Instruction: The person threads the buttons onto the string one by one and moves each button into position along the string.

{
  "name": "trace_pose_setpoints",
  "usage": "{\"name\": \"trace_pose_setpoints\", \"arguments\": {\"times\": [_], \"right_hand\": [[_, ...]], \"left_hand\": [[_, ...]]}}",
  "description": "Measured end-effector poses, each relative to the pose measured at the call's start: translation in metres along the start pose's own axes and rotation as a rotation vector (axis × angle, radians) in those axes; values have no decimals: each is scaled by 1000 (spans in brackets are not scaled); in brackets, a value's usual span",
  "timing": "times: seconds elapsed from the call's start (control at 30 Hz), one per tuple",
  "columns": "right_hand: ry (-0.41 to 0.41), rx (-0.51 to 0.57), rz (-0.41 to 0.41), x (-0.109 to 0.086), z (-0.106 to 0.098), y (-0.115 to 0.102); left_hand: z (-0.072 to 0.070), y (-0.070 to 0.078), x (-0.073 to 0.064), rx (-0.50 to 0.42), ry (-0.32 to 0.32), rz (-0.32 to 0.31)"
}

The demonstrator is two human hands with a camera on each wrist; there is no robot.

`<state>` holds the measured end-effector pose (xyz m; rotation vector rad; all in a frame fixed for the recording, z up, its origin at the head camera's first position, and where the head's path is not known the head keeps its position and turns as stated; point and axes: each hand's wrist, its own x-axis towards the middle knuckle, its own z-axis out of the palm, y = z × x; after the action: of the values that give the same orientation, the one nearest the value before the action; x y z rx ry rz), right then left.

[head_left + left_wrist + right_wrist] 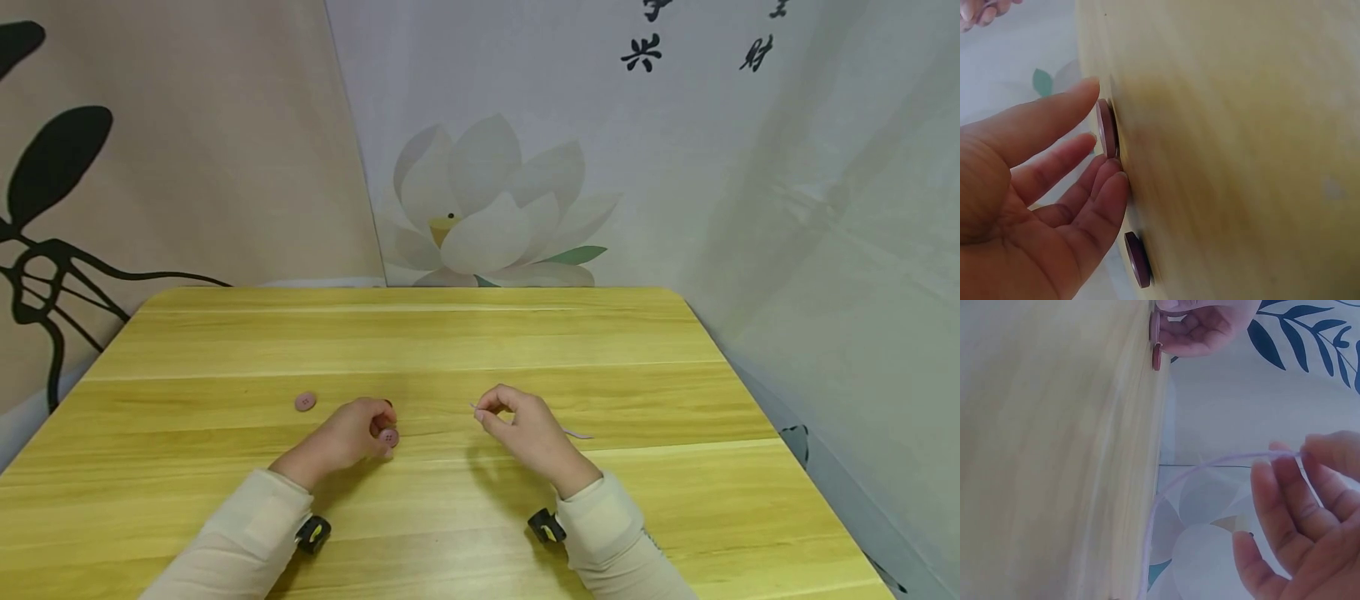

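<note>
My left hand [352, 435] is low over the table, thumb and fingertips at opposite edges of a dusky pink button [388, 437], holding it by the rim. A dark red button [1137, 259] lies just beyond those fingers. Farther left on the wood is another pink button [305, 402]. Raised above the table, my right hand [525, 429] pinches a thin pale purple cord [1210, 461] between thumb and index finger. A short tip pokes out past the fingertips in the head view, while the rest curves down toward the tabletop, partly hidden behind the hand.
The wooden table [435, 342] has light yellow grain and rounded far corners. Behind it hangs a fabric backdrop [675, 167] printed with a lotus, leaves and dark characters. Both wrists wear small black camera mounts.
</note>
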<state>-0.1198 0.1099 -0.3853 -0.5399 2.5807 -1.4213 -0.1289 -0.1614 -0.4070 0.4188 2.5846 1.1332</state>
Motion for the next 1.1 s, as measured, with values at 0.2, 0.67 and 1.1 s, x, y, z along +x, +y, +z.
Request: {"name": "trace_pose_setpoints", "arguments": {"times": [0.2, 0.67, 1.1], "right_hand": [[-7, 4, 5, 0, 0, 1], [-13, 13, 14, 0, 1, 3], [-27, 38, 30, -3, 0, 4]], "left_hand": [[-1, 2, 0, 16, 0, 11], [1, 0, 3, 76, -12, 31], [4, 5, 2, 164, -11, 46]]}}
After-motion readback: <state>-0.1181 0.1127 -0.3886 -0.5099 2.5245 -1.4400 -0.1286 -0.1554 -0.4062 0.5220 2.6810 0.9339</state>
